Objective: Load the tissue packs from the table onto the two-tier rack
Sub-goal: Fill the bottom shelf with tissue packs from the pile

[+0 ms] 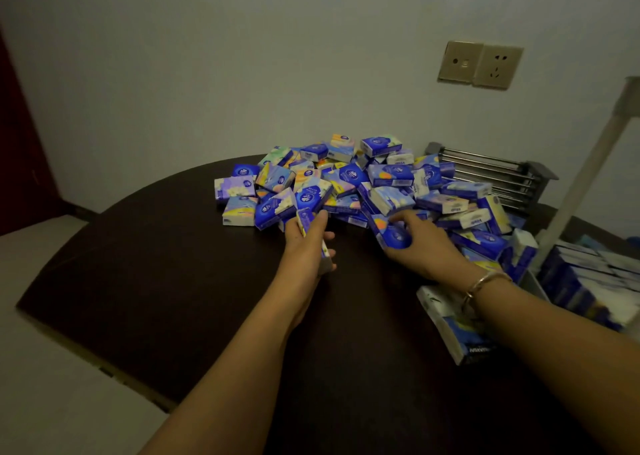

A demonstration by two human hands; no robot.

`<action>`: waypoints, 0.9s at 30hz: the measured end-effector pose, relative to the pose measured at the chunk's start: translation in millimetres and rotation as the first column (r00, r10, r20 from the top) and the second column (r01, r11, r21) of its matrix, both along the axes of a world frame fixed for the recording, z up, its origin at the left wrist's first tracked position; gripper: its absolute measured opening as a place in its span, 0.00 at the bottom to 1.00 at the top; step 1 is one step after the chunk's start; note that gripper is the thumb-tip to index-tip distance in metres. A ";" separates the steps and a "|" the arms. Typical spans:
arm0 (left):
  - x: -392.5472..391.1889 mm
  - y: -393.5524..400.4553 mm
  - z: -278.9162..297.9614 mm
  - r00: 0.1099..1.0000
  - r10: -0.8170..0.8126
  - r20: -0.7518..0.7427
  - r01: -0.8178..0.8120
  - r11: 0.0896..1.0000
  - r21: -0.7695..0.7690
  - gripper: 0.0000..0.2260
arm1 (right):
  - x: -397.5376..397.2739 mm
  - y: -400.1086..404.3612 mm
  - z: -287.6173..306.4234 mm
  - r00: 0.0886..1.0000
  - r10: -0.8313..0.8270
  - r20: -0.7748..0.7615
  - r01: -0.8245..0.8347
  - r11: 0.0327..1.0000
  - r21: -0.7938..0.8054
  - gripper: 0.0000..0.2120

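Observation:
A heap of small blue, purple and white tissue packs covers the far part of the dark round table. My left hand grips a tissue pack upright at the heap's near edge. At the heap's near right side my right hand, with a bracelet on its wrist, curls its fingers round a blue tissue pack. The two-tier rack stands at the right edge, a white post rising from it. Several packs lie in rows on its lower tier.
A larger tissue pack lies on the table under my right forearm. A metal slatted shelf sits behind the heap against the wall. A wall socket is above it. The table's left and near parts are bare dark wood.

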State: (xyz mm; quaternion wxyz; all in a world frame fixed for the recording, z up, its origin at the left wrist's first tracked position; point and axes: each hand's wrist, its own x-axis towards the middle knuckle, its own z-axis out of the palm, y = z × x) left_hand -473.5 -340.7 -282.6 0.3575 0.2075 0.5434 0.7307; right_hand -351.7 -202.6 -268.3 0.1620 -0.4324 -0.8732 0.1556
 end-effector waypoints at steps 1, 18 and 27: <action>-0.2 0.7 -1.5 1.000 0.000 -0.009 0.000 1.000 0.008 0.17 | -1.1 -8.8 4.9 0.987 0.033 -0.156 -0.055 0.988 -0.142 0.19; -4.3 1.9 -11.4 1.000 -0.027 0.013 0.026 0.995 0.097 0.24 | -12.6 17.7 -4.3 0.998 -0.024 0.065 0.013 0.987 0.163 0.29; 10.4 -10.4 -7.5 0.991 -0.131 0.007 0.129 0.984 0.122 0.18 | 20.8 -32.9 13.3 0.919 0.251 -0.302 -0.233 0.968 0.097 0.16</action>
